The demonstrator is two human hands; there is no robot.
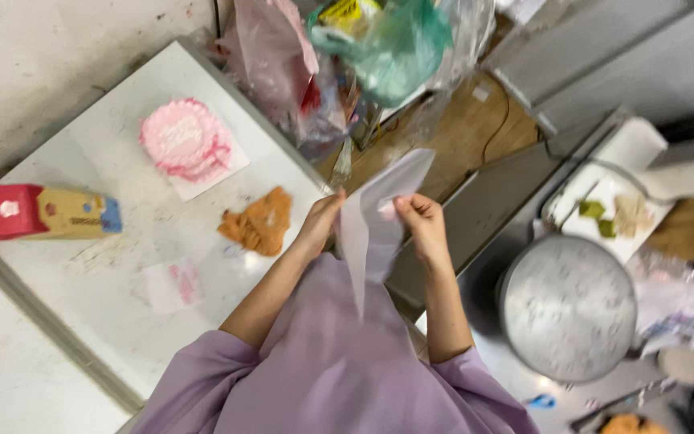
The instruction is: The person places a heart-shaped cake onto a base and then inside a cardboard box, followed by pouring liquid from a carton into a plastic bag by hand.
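I hold a clear, cone-shaped plastic piping bag (375, 221) in front of my lilac top with both hands. My left hand (320, 221) pinches its left edge and my right hand (419, 219) grips its right edge, so the bag's wide end points away from me and its tip hangs toward my chest. On the white table to my left sits a small round cake with pink frosting (183, 140) on a white square sheet. An orange-brown crumpled cloth (260, 223) lies between the cake and my left hand.
A red, yellow and blue carton (42, 212) lies on its side at the table's left. Plastic bags, pink, clear and green (347, 56), pile at the back. To my right stand a round grey metal lid (568, 305) and a white tray (610, 213) with green bits.
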